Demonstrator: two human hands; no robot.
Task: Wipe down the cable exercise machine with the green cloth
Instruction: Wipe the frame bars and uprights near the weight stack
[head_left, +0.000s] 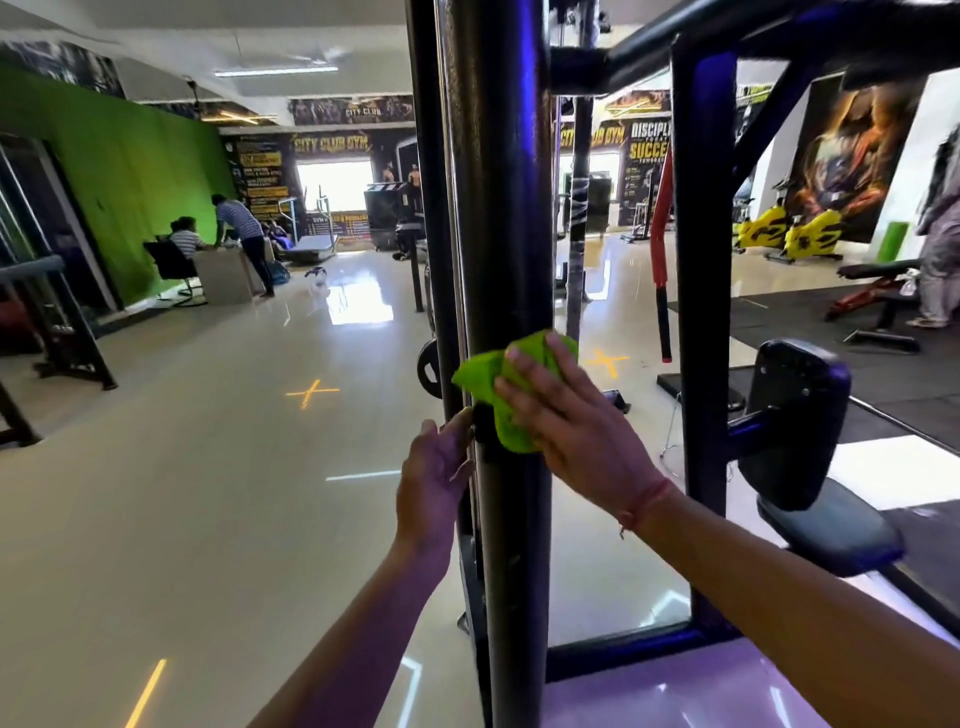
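The cable machine's black upright post (504, 208) runs from top to bottom through the middle of the head view. A crumpled green cloth (493, 384) lies against the post at about mid height. My right hand (566, 415) presses the cloth onto the post with its fingers spread flat over it. My left hand (434, 478) is lower and to the left, its straight fingers touching the post's left edge beside a thin chrome guide rod (452, 234).
A padded black seat and back pad (795, 447) of the machine stand at the right, behind a second black upright (701, 312). Glossy tiled floor (208, 493) stretches away to the left. People sit and stand at a desk (223, 275) by the green wall. Yellow exercise bikes (789, 234) stand far right.
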